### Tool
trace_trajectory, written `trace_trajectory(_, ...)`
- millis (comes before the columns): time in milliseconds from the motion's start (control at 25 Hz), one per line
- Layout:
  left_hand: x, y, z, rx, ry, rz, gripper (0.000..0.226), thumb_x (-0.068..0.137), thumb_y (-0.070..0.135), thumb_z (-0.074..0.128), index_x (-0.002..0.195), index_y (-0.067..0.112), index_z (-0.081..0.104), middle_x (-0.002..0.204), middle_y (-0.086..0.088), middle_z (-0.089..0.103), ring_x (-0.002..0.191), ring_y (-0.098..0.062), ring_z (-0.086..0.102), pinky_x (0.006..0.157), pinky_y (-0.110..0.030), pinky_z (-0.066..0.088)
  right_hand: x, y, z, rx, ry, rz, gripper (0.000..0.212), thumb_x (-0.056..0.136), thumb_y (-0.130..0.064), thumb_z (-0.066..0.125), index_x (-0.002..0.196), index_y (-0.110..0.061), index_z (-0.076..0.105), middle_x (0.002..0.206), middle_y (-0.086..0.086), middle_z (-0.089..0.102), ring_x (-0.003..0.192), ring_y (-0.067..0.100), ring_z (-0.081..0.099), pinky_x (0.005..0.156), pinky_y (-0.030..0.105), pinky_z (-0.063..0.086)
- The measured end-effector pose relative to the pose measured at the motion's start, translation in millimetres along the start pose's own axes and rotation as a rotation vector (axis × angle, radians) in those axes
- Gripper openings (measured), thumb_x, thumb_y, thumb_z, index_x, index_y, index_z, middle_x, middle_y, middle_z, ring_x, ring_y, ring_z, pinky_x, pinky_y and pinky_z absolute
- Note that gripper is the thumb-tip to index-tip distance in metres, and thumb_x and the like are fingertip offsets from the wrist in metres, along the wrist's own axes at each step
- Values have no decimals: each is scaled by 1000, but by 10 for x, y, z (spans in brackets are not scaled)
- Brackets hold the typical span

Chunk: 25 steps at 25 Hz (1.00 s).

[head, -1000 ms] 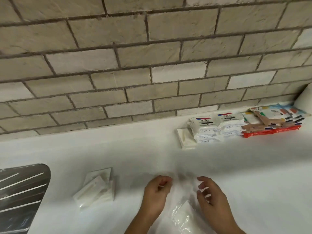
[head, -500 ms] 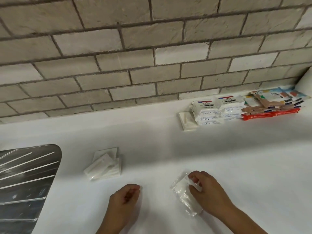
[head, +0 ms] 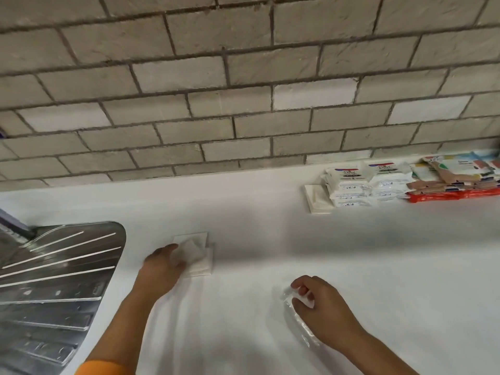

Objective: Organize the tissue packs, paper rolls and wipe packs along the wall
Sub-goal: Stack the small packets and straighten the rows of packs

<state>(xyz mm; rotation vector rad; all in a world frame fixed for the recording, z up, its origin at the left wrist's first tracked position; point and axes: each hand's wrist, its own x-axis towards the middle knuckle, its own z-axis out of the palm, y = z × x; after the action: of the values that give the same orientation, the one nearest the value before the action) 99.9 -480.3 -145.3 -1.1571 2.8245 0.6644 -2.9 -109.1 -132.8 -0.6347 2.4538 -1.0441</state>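
Head view of a white counter (head: 270, 234) set against a grey brick wall (head: 243, 90). At lower centre-left of the frame, the left hand (head: 162, 269) was closed on the topmost pack (head: 189, 251) of a small pile of white tissue packs (head: 201, 266); the pile was lying on the counter, well apart from the wall, and how the fingers were placed beneath the pack could not be made out through the blur. At lower centre-right, the right hand (head: 322, 307) was curled around a clear-wrapped tissue pack (head: 296, 318), whose upper end was pinched between thumb and fingers while its lower end was resting on the counter. At the right edge of the frame, a row was arranged against the wall: a single white tissue pack (head: 318, 198), just beside it stacked Dove wipe packs (head: 362, 182), and then a heap of coloured packs (head: 454, 174) laid over a red pack (head: 446, 196). A ribbed metal drainboard (head: 54, 280) was seen at the left edge, and an orange sleeve (head: 102, 368) at the bottom.
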Motion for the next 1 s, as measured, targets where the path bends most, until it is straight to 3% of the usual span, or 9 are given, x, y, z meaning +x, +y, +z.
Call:
trace_trajectory(80,35,-70,104,49,-50,-26,67,88,37,71,147,15,48,140,-16,58,128,-38,53,104,-45,46,-23,-41,6,7,-12,-14,21,91,-28,65,100,-45,60,99,-18,61,96,1,58,85,22,50)
trace_trajectory(200,-80,-104,229,78,9,-91,78,74,50,74,139,15,49,116,-14,66,109,-39,62,87,-48,53,-28,-63,8,-5,-31,-21,22,90,-28,66,99,-47,58,100,-18,61,97,1,57,87,22,50)
trace_trajectory(320,-483,146,312,-15,-6,-128,62,78,49,72,130,21,51,113,-6,69,108,-34,66,84,-41,49,-38,-78,21,-6,-51,-22,23,90,-29,66,103,-46,59,101,-18,60,99,2,57,89,24,50)
trace_trajectory(480,-1049,450,551,-206,-30,-6,38,94,34,64,129,24,55,108,1,74,102,-25,69,82,-35,50,-51,-122,122,35,-92,-30,19,91,-27,68,106,-37,64,100,-14,61,95,3,58,86,17,48)
trace_trajectory(600,-1365,732,558,-656,-104,-7,14,95,15,67,107,23,66,90,15,76,80,-5,71,70,-21,52,-59,-199,226,250,-141,78,18,90,-29,74,107,-33,68,96,-5,69,87,7,64,86,22,53)
trace_trajectory(680,-1467,904,518,-814,-175,41,13,96,12,67,106,19,69,90,6,78,80,-12,74,67,-19,52,-84,-285,290,512,-210,191,22,91,-27,76,111,-25,70,96,0,74,88,12,72,88,31,59)
trace_trajectory(760,-1486,1019,432,-883,-298,128,12,99,18,63,107,16,71,92,-2,79,85,-20,75,72,-25,55,-104,-350,346,758,-247,244,21,94,-15,72,115,-14,72,101,7,78,95,22,76,88,43,62)
trace_trajectory(840,-1431,1022,346,-869,-399,187,20,103,22,56,104,12,73,91,-2,78,82,-16,72,72,-24,53,-115,-377,360,875,-218,266,20,96,-5,67,115,-8,73,104,14,79,99,31,76,90,52,60)
trace_trajectory(1000,-982,825,94,-765,-227,133,24,103,15,53,96,15,75,85,-11,76,68,-12,63,60,-15,47,-74,-314,270,933,-150,332,17,96,-2,65,112,-3,71,100,18,78,96,32,76,87,50,61)
